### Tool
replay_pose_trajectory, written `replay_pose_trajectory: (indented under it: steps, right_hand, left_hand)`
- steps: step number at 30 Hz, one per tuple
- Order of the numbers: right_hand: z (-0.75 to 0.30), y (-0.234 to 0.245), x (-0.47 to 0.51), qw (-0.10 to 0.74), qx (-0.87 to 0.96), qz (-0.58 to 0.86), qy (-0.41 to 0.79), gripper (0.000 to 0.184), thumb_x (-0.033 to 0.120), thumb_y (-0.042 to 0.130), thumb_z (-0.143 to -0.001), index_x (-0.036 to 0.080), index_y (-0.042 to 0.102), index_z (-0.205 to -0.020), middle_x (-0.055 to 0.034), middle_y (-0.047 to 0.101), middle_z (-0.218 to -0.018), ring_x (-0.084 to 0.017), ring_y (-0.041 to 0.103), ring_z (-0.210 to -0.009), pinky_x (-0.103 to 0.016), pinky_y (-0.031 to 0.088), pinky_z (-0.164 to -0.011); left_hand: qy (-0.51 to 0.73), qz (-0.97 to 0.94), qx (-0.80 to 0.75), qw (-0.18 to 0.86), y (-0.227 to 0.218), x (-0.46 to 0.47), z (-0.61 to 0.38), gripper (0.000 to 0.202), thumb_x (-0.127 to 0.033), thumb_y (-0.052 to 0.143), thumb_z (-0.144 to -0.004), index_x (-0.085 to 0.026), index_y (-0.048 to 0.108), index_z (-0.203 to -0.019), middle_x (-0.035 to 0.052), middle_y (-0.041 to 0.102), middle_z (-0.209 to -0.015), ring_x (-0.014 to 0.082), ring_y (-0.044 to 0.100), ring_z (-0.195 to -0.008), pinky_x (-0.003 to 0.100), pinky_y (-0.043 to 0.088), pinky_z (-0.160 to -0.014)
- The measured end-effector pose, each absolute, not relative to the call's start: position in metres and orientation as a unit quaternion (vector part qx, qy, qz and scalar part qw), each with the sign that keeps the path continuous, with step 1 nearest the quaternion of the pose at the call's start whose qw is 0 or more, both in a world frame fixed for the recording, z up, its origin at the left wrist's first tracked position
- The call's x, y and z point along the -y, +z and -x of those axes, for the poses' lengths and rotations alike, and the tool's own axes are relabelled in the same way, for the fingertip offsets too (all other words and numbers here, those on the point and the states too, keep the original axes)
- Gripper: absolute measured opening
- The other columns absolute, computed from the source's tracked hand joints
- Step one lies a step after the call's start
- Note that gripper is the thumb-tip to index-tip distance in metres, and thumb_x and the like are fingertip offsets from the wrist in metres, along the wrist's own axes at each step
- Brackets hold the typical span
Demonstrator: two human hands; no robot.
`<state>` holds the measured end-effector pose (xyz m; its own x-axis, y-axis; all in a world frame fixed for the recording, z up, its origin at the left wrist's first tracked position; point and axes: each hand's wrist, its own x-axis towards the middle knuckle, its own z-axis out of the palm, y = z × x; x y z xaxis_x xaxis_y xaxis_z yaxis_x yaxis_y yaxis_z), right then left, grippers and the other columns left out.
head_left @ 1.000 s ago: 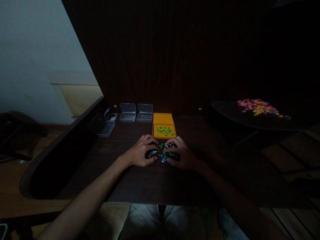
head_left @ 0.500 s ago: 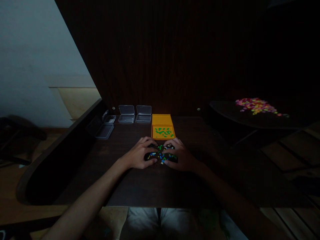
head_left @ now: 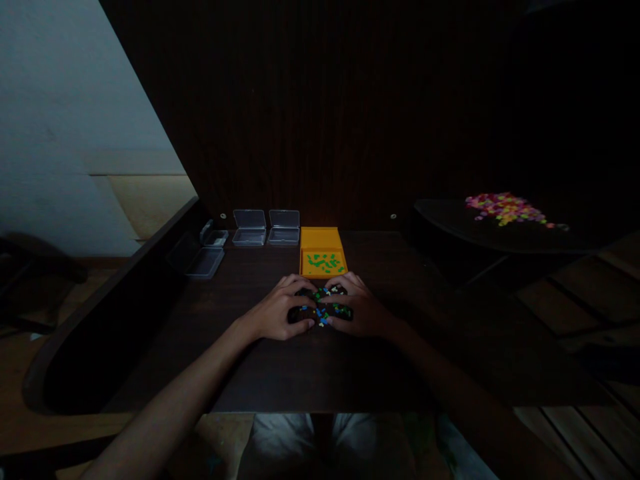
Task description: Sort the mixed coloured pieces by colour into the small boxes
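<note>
A small heap of coloured bits [head_left: 321,308], green, blue, yellow and white, lies on the dark wooden table [head_left: 300,367]. My left hand [head_left: 277,310] cups the heap from the left with curled fingers. My right hand [head_left: 357,307] cups it from the right the same way. Both hands' fingertips press into the heap and nearly meet over it. Just behind the hands stands an open orange box [head_left: 323,257] with several green bits inside.
Two open clear plastic cases [head_left: 266,228] sit at the back of the table; more clear cases [head_left: 205,257] lie to their left. A pile of pink and yellow bits [head_left: 503,209] rests on a dark round surface at the right. My knees show below the table edge.
My hands have drawn closer together, squeezing the heap into a tighter pile. The view has shifted slightly.
</note>
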<state>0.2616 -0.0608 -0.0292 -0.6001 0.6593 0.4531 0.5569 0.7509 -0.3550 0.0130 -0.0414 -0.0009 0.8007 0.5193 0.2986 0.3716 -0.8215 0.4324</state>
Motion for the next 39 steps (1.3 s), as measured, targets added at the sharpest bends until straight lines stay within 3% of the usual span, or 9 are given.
replay_pose_trajectory:
  steps: [7, 16, 25, 34, 39]
  right_hand:
    - [-0.265, -0.025, 0.062, 0.311, 0.890, 0.306, 0.132, 0.020, 0.029, 0.073, -0.075, 0.024, 0.071, -0.094, -0.0085, 0.056, -0.113, -0.027, 0.051, -0.105, -0.048, 0.041, -0.092]
    - [-0.260, -0.024, 0.065, 0.267, 0.902, 0.308, 0.144, 0.022, 0.032, 0.070, -0.080, 0.024, 0.072, -0.101, -0.0092, 0.056, -0.113, -0.027, 0.050, -0.106, -0.048, 0.040, -0.094]
    - [-0.262, -0.015, 0.068, 0.277, 0.899, 0.302, 0.158, 0.011, 0.029, 0.069, -0.079, 0.022, 0.073, -0.087, -0.0076, 0.057, -0.107, -0.025, 0.051, -0.101, -0.045, 0.040, -0.090]
    - [-0.262, -0.021, 0.066, 0.256, 0.904, 0.314, 0.133, 0.020, 0.031, 0.070, -0.079, 0.024, 0.073, -0.098, -0.0080, 0.059, -0.107, -0.026, 0.051, -0.100, -0.046, 0.040, -0.088]
    - [-0.262, -0.021, 0.067, 0.275, 0.902, 0.299, 0.146, 0.016, 0.029, 0.070, -0.079, 0.024, 0.073, -0.094, -0.0071, 0.060, -0.106, -0.025, 0.052, -0.099, -0.046, 0.040, -0.089]
  left_hand:
    - [0.173, -0.941, -0.223, 0.187, -0.004, 0.043, -0.016, 0.046, -0.035, 0.071, -0.078, -0.026, 0.066, -0.123, 0.0094, 0.056, -0.129, 0.0308, 0.048, -0.120, 0.050, 0.039, -0.104]
    - [0.190, -0.936, -0.227, 0.192, -0.003, 0.043, -0.015, 0.034, -0.031, 0.070, -0.077, -0.023, 0.070, -0.110, 0.0095, 0.058, -0.127, 0.0303, 0.048, -0.120, 0.050, 0.039, -0.104]
    - [0.181, -0.941, -0.209, 0.197, -0.005, 0.044, -0.017, 0.044, -0.033, 0.072, -0.077, -0.024, 0.067, -0.120, 0.0101, 0.057, -0.128, 0.0305, 0.047, -0.122, 0.049, 0.040, -0.105]
    - [0.194, -0.935, -0.223, 0.199, -0.002, 0.044, -0.016, 0.021, -0.031, 0.070, -0.077, -0.021, 0.072, -0.095, 0.0097, 0.060, -0.122, 0.0299, 0.049, -0.119, 0.049, 0.040, -0.103]
    - [0.196, -0.935, -0.224, 0.193, -0.003, 0.044, -0.016, 0.030, -0.030, 0.070, -0.077, -0.022, 0.071, -0.106, 0.0095, 0.061, -0.122, 0.0295, 0.049, -0.119, 0.048, 0.040, -0.103]
